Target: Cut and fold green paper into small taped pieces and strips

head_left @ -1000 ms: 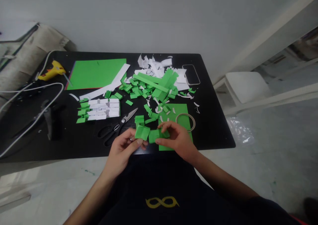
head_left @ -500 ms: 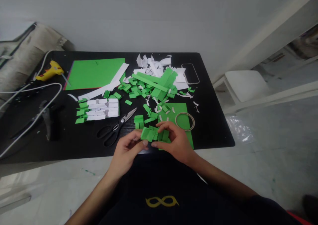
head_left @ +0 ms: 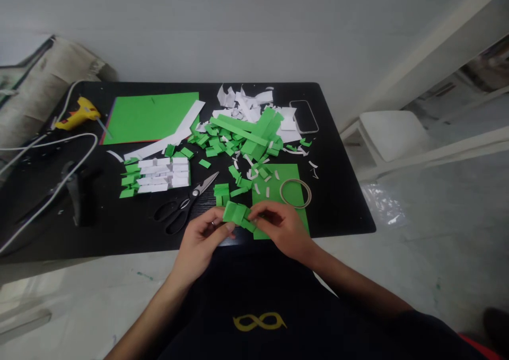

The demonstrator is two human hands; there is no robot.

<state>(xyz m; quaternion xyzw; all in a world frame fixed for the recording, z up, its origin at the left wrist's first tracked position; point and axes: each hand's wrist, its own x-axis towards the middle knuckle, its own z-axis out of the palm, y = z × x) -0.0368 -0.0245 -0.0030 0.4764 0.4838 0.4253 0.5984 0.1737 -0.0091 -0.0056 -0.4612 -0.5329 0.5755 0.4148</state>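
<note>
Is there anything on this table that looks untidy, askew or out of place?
Yes. Green and white paper scraps lie strewn over the middle of the table, and the scissors lie aslant near the left hand. The left hand and right hand hold folded green pieces. Nothing looks broken.

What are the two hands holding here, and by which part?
A small cluster of folded green paper pieces: the left hand pinches its left end, the right hand its right end.
</note>
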